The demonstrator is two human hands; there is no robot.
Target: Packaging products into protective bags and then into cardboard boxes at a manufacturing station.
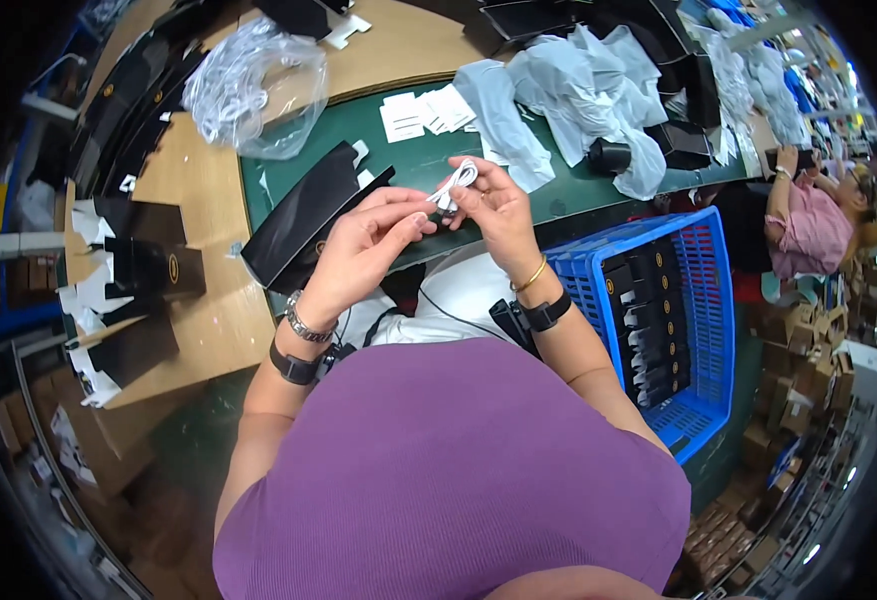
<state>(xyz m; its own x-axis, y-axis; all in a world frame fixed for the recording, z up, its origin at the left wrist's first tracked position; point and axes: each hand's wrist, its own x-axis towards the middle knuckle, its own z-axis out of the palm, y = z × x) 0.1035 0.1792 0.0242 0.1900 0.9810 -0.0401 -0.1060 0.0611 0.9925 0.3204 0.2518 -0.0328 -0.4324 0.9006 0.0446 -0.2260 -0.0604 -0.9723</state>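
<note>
A white cable (463, 177), bundled in a small coil, is up in front of me at the near edge of the green table (398, 165). My right hand (501, 212) grips the bundle between thumb and fingers. From the other side, my left hand (370, 237) pinches at the cable's lower end, where a small dark tip shows; its fingertips partly hide that end. An unfolded black box (303, 215) lies on the table just beyond my left wrist.
Clear plastic bags (258, 90) and white cards (423, 112) lie toward the back. Grey plastic bags (588, 85) heap at back right. A blue crate (708, 330) with rows of black boxes stands at my right. Black boxes (173, 265) stand on cardboard at left. A co-worker (813, 225) is at far right.
</note>
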